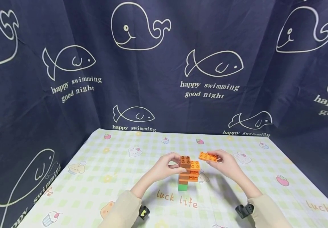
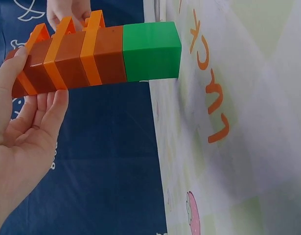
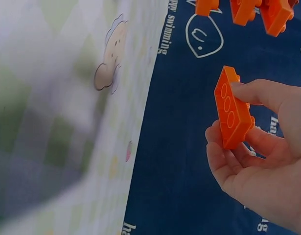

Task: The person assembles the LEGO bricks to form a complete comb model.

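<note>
A tower of toy building blocks [image 1: 184,182] stands upright in the middle of the head view, brown blocks alternating with thin orange plates that jut out to the right. Its bottom block is green [image 2: 151,51]; whether this touches the table cannot be told. My left hand [image 1: 169,164] grips the upper part of the tower, thumb on the near side and fingers behind. To the right of the tower top, my right hand [image 1: 225,163] pinches a loose orange building plate [image 3: 232,107] between thumb and fingers. That plate is apart from the tower, its hollow underside facing the right wrist camera.
The table [image 1: 95,177] wears a pale checked cloth printed with cartoon figures and lettering. Dark blue curtains [image 1: 164,82] with white whale and fish drawings hang behind and at both sides. Black wrist cameras [image 1: 245,210] sit near each sleeve.
</note>
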### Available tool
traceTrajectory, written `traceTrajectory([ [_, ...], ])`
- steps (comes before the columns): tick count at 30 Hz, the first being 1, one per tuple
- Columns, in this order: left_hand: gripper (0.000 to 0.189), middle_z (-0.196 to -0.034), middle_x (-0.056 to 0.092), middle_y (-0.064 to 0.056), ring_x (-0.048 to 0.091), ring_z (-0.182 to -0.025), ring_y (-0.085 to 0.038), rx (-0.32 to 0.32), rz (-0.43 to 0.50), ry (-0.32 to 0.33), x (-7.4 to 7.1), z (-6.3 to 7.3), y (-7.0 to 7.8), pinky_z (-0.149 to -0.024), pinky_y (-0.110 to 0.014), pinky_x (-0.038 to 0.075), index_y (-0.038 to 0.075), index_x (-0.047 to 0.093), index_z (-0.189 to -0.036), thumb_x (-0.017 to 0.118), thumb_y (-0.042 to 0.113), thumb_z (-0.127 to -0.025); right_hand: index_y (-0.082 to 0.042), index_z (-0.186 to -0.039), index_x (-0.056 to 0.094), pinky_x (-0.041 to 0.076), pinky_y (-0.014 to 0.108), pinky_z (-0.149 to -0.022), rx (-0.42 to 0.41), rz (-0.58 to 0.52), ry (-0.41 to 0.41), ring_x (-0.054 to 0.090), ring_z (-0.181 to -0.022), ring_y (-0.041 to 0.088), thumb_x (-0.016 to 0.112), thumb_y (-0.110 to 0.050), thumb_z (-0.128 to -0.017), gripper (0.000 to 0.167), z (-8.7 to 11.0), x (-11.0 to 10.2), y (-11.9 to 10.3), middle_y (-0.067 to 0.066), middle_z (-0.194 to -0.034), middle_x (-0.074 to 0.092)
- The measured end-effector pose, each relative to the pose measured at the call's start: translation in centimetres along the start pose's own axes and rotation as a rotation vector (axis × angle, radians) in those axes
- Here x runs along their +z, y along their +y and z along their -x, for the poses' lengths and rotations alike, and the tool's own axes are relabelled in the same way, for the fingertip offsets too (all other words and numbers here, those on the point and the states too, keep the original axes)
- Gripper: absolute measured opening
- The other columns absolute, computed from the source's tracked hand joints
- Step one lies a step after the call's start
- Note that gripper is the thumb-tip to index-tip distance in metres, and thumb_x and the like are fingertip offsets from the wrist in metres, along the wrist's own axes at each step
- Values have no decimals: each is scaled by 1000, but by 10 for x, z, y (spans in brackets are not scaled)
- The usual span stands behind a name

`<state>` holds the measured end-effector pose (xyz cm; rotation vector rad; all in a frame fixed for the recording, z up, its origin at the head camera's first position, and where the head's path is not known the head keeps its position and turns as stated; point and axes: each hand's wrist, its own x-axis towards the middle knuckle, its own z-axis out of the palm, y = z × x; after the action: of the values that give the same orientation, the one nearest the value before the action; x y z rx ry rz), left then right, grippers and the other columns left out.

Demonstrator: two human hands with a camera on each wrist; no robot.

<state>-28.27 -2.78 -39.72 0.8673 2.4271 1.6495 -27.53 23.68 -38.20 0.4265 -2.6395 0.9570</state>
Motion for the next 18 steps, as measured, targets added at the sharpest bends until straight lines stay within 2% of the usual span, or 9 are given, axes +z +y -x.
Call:
traceTrajectory([
  [3,32,-105,62,-8,58,-102,-20,-1,-1,2,0,0,0,-90,-25,53,3,59,-109,73,10,-81,2,-111,65,56,36,-75,-16,-2,6,62,-88,27,73,-13,-79,36,0,-1,-6,16,-103,67],
  [9,33,-103,62,-4,58,-101,-15,6,15,-4,-1,1,0,-88,-17,52,6,60,-108,75,17,-80,0,-112,65,55,35,-76,-27,0,23,62,-86,24,72,-13,-81,35,0,-4,-14,14,-105,67],
  [14,33,-103,62,-4,59,-100,-15,12,22,-3,-1,2,0,-88,-17,52,7,60,-108,75,17,-80,-1,-112,66,54,31,-74,-47,7,41,62,-83,22,72,-14,-81,34,0,-7,-22,13,-104,67],
  [18,31,-104,62,-7,59,-100,-17,17,6,2,-2,6,11,-89,-21,53,4,59,-107,74,13,-81,-1,-112,66,55,29,-73,-63,-5,47,62,-84,22,72,-13,-81,34,0,-8,-28,12,-104,67],
])
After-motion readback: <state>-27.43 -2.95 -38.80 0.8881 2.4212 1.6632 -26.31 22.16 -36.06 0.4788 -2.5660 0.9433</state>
